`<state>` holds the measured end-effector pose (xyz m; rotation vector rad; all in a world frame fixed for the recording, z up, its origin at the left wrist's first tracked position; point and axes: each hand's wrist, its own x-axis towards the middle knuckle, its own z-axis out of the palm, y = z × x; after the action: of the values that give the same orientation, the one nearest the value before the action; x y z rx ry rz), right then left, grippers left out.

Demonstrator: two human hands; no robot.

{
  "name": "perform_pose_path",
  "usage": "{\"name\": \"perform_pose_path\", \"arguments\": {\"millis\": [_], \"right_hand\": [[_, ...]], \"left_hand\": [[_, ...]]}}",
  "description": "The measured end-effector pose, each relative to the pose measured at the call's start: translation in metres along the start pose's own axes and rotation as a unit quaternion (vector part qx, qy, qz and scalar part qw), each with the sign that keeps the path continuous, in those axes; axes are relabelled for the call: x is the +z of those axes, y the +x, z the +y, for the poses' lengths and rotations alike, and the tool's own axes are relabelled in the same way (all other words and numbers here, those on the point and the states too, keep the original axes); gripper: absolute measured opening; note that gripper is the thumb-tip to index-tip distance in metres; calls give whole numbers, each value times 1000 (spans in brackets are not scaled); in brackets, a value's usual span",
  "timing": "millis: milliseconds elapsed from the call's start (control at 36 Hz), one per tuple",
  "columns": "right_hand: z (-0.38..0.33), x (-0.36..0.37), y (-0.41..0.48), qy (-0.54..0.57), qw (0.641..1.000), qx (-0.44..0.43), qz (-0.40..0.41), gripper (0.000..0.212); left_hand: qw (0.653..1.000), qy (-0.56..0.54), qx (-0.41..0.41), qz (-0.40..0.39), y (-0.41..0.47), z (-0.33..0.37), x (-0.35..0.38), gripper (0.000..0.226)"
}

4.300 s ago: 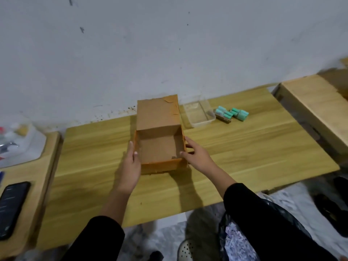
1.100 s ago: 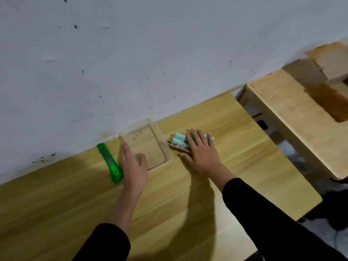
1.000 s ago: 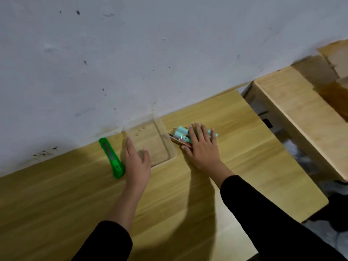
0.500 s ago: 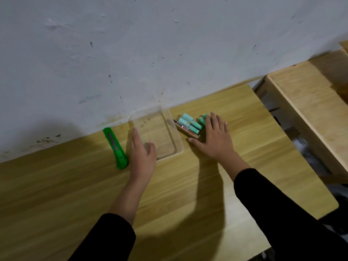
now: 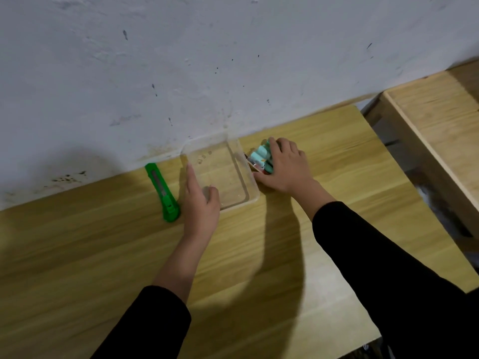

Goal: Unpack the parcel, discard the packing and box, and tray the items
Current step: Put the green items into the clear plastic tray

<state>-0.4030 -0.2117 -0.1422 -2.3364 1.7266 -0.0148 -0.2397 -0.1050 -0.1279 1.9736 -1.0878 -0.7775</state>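
One tray, one cutter (mint rolls uncountable)

Wears long black sleeves of plain matte cloth on both arms. Shows the left sleeve ending mid-forearm in a soft rounded cuff, the right sleeve reaching almost to the wrist, loose and faintly creased. Leaves the left hand and the right hand bare beyond the cuffs.

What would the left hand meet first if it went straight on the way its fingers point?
Probably the white wall: the left hand points along the left side of the clear tray, with only bare table ahead, though depth is unclear.
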Motion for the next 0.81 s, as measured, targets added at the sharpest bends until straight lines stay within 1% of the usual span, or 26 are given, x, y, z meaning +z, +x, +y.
{"name": "perform_pose_path", "arguments": {"millis": [83, 222, 444, 694, 806], "right_hand": [[-3, 0, 2, -13, 1000, 8, -7, 88], [-9, 3, -1, -35, 999, 19, 0, 70], [-8, 0, -16, 16, 996, 85, -3, 58], [-1, -3, -32, 52, 990, 131, -3, 55], [0, -7, -38, 109, 981, 159, 8, 55]], "left_hand": [[1000, -18, -9, -6, -2, 3, 1, 65], [998, -40, -49, -11, -4, 4, 2, 68], [996, -67, -50, -37, -9, 7, 0, 69], [996, -71, -57, -26, -13, 8, 1, 69], [996, -75, -35, -35, -16, 10, -1, 65]]}}
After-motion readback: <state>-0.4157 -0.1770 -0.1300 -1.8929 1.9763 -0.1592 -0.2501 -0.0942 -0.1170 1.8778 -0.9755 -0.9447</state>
